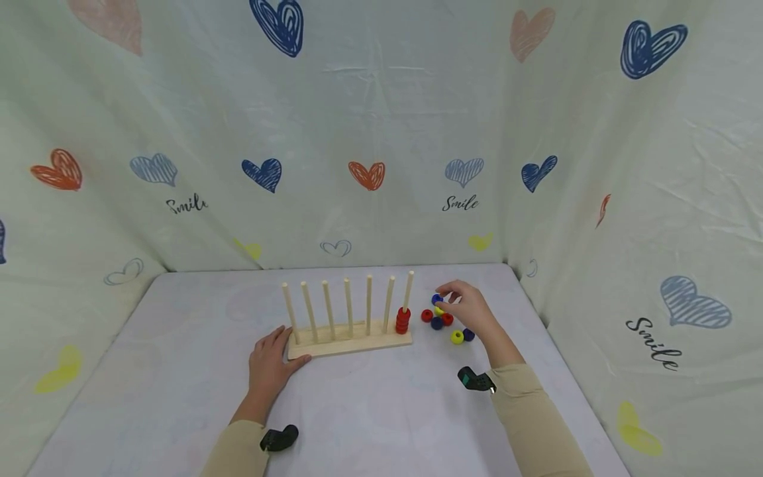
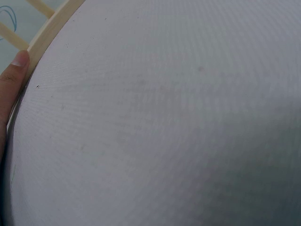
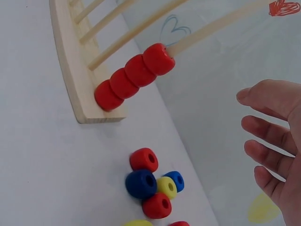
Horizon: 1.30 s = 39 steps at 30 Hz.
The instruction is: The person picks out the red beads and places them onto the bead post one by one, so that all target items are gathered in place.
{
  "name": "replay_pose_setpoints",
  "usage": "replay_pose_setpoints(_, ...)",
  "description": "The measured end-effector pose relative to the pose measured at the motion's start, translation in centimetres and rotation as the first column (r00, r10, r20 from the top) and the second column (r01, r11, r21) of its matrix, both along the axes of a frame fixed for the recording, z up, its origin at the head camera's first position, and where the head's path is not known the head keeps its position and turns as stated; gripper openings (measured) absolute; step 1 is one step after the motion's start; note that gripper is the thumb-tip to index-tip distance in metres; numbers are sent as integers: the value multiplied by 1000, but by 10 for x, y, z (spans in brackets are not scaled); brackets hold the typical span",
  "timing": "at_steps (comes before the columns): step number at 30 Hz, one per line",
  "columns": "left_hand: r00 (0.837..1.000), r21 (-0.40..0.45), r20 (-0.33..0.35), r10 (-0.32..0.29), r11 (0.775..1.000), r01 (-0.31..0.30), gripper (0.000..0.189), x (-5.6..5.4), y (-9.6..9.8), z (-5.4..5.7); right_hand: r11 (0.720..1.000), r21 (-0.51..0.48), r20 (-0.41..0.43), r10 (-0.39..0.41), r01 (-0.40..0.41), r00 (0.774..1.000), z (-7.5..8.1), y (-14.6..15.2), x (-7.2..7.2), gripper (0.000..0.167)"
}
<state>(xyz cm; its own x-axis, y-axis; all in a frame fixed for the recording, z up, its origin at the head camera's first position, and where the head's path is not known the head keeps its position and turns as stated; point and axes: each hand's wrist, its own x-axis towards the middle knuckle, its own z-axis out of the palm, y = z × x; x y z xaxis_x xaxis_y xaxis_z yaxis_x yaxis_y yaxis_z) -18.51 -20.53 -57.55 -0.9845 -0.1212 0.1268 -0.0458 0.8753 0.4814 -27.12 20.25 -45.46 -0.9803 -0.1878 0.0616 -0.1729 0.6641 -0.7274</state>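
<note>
A wooden stand [image 1: 357,341] with several upright pegs sits on the table. Its rightmost peg carries a stack of several red beads [image 3: 134,77]. My left hand [image 1: 269,363] holds the stand's left end, thumb [image 2: 18,63] along the front edge and the other fingers at the end and back. To the right of the stand, my right hand [image 1: 467,306] hovers over loose beads, thumb and fingers apart with nothing between them. Among those beads are a dark blue bead [image 3: 138,184], a red bead [image 3: 142,160] and a yellow bead [image 3: 165,187]. In the head view the fingers overlap a blue bead [image 1: 436,299].
Nearer me lie another yellow bead [image 1: 457,337] and a dark blue bead [image 1: 468,334], close to the right wrist. A white cloth covers the table [image 1: 369,411]. Behind and at the sides hangs a curtain [image 1: 381,119] printed with hearts.
</note>
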Motion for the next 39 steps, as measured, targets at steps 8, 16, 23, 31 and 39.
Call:
replay_pose_setpoints(8,1000,9,10,4,1000,-4,82,0,0,0,1000,10,22,-23,22,1000,-15,7,-2,30)
replay_pose_setpoints(16,1000,2,12,3,1000,-3,82,-1,0,0,998,39,54,-49,47,997,-27,11,-3,30)
replay_pose_setpoints(23,1000,1,4,0,1000,0,82,-1,-1,-1,995,59,76,-83,79,994,-36,14,-2,29)
replay_pose_setpoints(31,1000,-8,-16,11,1000,-11,82,-1,1,-1,994,44,104,-102,98,989,-47,17,-2,31)
replay_pose_setpoints(39,1000,-6,6,5,1000,-5,83,-2,0,0,992,50,116,-120,115,986,-58,20,-5,31)
